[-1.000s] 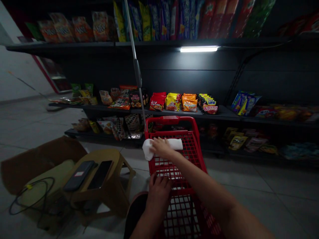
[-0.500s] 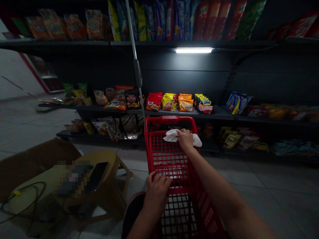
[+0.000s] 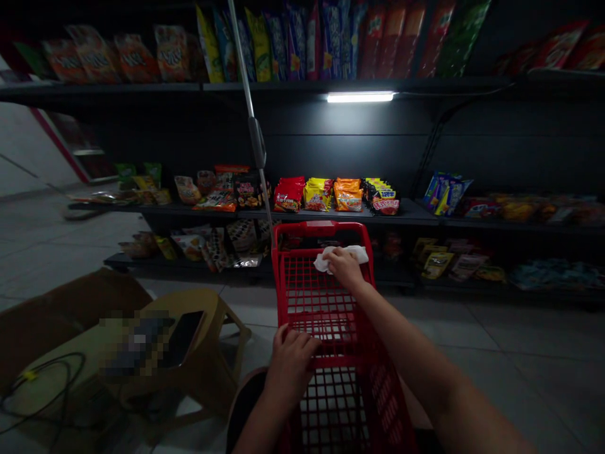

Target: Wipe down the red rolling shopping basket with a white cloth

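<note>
A red plastic shopping basket [image 3: 278, 287] with gridded sides stands in front of me, its handle [image 3: 321, 228] at the far end. My right hand [image 3: 346, 268] grips a crumpled white cloth [image 3: 358, 253], pressed against the upper far part of the basket just below the handle. Closer to me, my left hand [image 3: 293, 359] has its fingers curled over the basket's left side, near the crossbar in the middle. My left thumb and the undersides of its fingers are hidden.
Dark shelves [image 3: 293, 214] with bagged snacks run across the back. A thin metal pole [image 3: 256, 142] rises just behind the basket's left corner. On the left, a yellowish stool [image 3: 208, 315] carries a phone [image 3: 185, 337] and a blurred item; a black cable [image 3: 70, 359] lies beside it.
My right hand has slid the cloth slightly left along the basket, and the cloth's shape has changed. My left hand keeps its place on the basket. The view has shifted slightly.
</note>
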Demonstrator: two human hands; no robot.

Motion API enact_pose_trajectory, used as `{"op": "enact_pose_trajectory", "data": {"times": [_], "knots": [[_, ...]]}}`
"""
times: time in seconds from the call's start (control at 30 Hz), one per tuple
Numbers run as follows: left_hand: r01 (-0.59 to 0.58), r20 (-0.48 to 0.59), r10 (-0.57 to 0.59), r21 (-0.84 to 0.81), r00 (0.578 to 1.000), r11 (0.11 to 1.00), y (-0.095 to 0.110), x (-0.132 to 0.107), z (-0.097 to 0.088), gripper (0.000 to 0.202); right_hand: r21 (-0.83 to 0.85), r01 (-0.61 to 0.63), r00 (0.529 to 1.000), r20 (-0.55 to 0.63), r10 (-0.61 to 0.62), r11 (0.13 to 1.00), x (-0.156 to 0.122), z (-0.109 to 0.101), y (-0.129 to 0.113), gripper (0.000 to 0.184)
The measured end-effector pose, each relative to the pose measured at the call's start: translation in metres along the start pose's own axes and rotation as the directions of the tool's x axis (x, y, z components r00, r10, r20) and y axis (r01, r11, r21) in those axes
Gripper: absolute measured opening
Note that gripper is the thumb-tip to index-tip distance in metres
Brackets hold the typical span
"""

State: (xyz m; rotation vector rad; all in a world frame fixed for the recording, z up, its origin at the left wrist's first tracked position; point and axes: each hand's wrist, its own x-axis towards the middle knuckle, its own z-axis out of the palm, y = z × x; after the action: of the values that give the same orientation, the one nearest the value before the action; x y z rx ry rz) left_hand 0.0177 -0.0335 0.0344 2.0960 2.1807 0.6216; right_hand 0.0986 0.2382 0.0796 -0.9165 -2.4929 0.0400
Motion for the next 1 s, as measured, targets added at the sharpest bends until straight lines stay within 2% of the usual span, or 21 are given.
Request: {"op": "enact_pose_trajectory", "data": {"times": [0.07, 0.17, 0.23, 0.27, 0.37, 0.43, 0.47, 0.53, 0.63, 0.7, 0.77, 0.8, 0.87, 0.93, 1.0], "knots": [[-0.028, 0.009, 0.028, -0.004, 1.000, 1.000, -0.006, 0.004, -0.002, 0.048, 0.006, -0.074, 0.997, -0.011, 0.074, 0.997, -0.006, -0.009, 0.014, 0.030], [-0.066, 0.019, 0.065, 0.035, 0.998, 0.997, -0.010, 0.011, 0.000, 0.047, 0.040, -0.035, 0.999, 0.025, 0.034, 0.999, -0.028, -0.014, 0.004, 0.028], [-0.086, 0.035, 0.083, 0.079, 0.996, 0.993, -0.010, 0.014, 0.003, 0.043, 0.084, 0.094, 0.990, 0.097, -0.102, 0.992, -0.054, -0.013, -0.017, 0.026], [-0.091, 0.040, 0.088, 0.102, 0.995, 0.991, -0.010, 0.014, 0.005, 0.039, 0.109, 0.176, 0.971, 0.142, -0.191, 0.978, -0.068, -0.012, -0.029, 0.024], [-0.099, 0.036, 0.095, 0.140, 0.995, 0.985, -0.006, 0.012, 0.009, 0.032, 0.175, 0.403, 0.867, 0.240, -0.436, 0.898, -0.101, -0.010, -0.053, 0.016], [-0.101, 0.035, 0.097, 0.147, 0.995, 0.984, -0.002, 0.010, 0.010, 0.032, 0.181, 0.471, 0.831, 0.236, -0.503, 0.863, -0.102, -0.011, -0.053, 0.017], [-0.097, 0.042, 0.091, 0.151, 0.995, 0.984, 0.000, 0.009, 0.010, 0.033, 0.170, 0.474, 0.836, 0.219, -0.502, 0.864, -0.095, -0.011, -0.048, 0.018], [-0.083, 0.059, 0.075, 0.150, 0.995, 0.985, 0.004, 0.007, 0.008, 0.035, 0.123, 0.430, 0.877, 0.176, -0.447, 0.894, -0.067, -0.011, -0.034, 0.020], [-0.062, 0.045, 0.057, 0.115, 0.997, 0.991, 0.008, 0.006, 0.004, 0.042, 0.052, 0.228, 0.968, 0.094, -0.232, 0.972, -0.019, -0.006, -0.023, 0.026], [-0.060, 0.027, 0.058, 0.094, 0.998, 0.994, 0.008, 0.006, 0.003, 0.046, 0.060, 0.055, 0.998, 0.039, -0.057, 0.997, 0.000, -0.001, -0.030, 0.028], [-0.053, 0.027, 0.051, 0.097, 0.998, 0.994, 0.006, 0.006, 0.004, 0.046, 0.120, -0.005, 0.999, 0.039, 0.000, 0.993, -0.002, 0.004, -0.047, 0.027], [-0.046, 0.030, 0.043, 0.104, 0.999, 0.994, 0.005, 0.005, 0.006, 0.045, 0.164, 0.030, 0.997, 0.064, -0.041, 0.986, -0.011, 0.006, -0.057, 0.025], [-0.027, 0.021, 0.025, 0.118, 0.999, 0.993, 0.003, 0.002, 0.009, 0.043, 0.272, 0.184, 0.962, 0.146, -0.230, 0.945, -0.038, 0.007, -0.076, 0.020], [-0.010, -0.004, 0.011, 0.127, 1.000, 0.992, 0.001, -0.002, 0.013, 0.045, 0.374, 0.334, 0.882, 0.199, -0.427, 0.865, -0.067, 0.005, -0.089, 0.019], [0.006, -0.025, -0.003, 0.134, 1.000, 0.991, 0.001, -0.006, 0.015, 0.049, 0.412, 0.435, 0.816, 0.196, -0.544, 0.800, -0.084, 0.002, -0.095, 0.018]]}}
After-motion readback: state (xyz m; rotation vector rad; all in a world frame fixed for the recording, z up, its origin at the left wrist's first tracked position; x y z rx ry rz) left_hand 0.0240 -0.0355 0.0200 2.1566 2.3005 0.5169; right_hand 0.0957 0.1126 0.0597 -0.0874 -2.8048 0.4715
